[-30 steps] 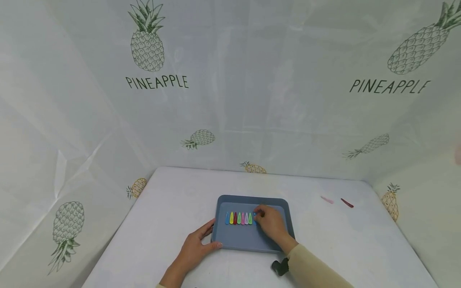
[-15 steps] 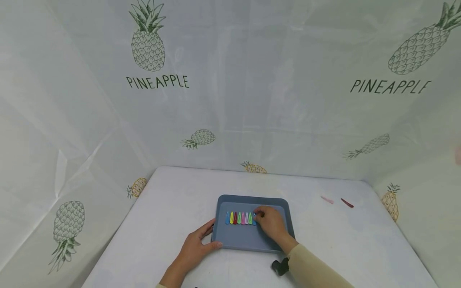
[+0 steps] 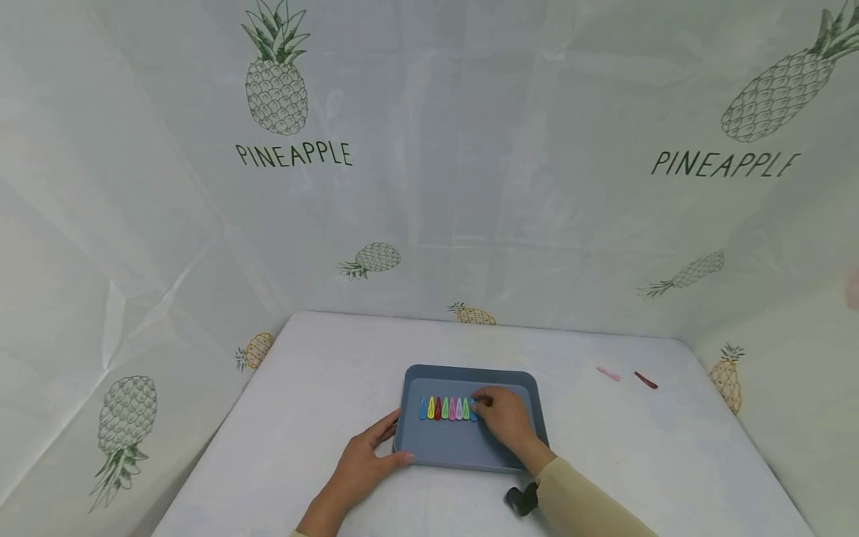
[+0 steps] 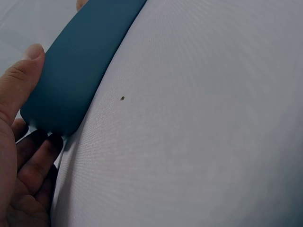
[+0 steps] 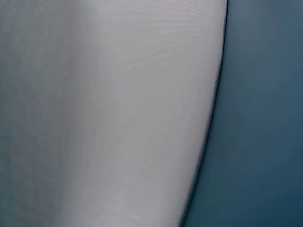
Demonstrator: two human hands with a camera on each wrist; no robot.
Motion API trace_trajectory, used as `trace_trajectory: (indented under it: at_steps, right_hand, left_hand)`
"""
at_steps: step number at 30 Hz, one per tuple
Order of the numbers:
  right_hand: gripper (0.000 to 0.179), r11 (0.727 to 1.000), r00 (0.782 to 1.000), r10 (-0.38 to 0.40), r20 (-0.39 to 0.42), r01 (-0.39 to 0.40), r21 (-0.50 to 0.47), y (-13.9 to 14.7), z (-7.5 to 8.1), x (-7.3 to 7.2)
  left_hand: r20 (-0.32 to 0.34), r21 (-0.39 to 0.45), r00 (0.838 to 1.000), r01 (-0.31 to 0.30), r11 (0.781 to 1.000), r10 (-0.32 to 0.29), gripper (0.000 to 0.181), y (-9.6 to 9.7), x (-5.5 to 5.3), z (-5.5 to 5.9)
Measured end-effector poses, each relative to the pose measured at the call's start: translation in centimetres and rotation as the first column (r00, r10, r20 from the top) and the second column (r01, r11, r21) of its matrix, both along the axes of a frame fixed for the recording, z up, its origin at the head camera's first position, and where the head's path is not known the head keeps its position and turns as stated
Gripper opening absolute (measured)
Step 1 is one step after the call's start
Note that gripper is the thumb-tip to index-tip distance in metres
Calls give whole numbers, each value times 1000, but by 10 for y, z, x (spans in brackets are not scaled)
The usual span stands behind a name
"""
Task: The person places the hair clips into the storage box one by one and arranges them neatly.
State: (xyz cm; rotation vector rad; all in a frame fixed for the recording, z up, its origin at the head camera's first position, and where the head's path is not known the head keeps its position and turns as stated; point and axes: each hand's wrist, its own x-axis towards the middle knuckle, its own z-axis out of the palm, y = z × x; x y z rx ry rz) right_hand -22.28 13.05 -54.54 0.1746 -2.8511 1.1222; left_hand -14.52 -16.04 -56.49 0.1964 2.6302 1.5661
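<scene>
A blue-grey tray lies on the white table, with a row of colourful hair clips in its upper half. My left hand holds the tray's near left corner. In the left wrist view, the thumb lies against one side of the tray wall and the fingers are at the corner. Over the row's right end, my right hand pinches a blue hair clip, partly hidden by the fingers. The right wrist view has only the tray side and tablecloth, no hand.
To the right of the tray lie a pink hair clip and a dark red one. A black object sits beside the right sleeve. Pineapple-printed sheeting surrounds the table's back and sides.
The blue hair clip under the right fingers has shifted slightly left, closer to the row, and shows more than a second ago. The left hand and tray stay put.
</scene>
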Motion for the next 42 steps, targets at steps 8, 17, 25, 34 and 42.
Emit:
trace_trajectory:
  at_steps: [8,17,25,34,42]
  right_hand:
    - [17,1000,1000,-13,12,13,-18,-1,0,0]
    - [24,998,1000,-20,-13,19,-53,1,0,2]
    - [25,995,1000,-13,-19,11,-96,3,4,2]
    - [29,989,1000,-4,-10,2,-148,11,9,1]
    - [28,987,997,-16,-75,3,-160,26,28,-3]
  left_hand:
    - [3,6,1000,7,1000,-7,88,-2,-1,-3]
    - [3,1,1000,11,1000,-11,90,-2,-1,-3]
    - [11,7,1000,12,1000,-12,88,-1,0,-2]
    - [4,-2,1000,16,1000,-16,87,0,-1,-4]
    - [-2,0,1000,9,1000,-9,88,-1,-2,-2]
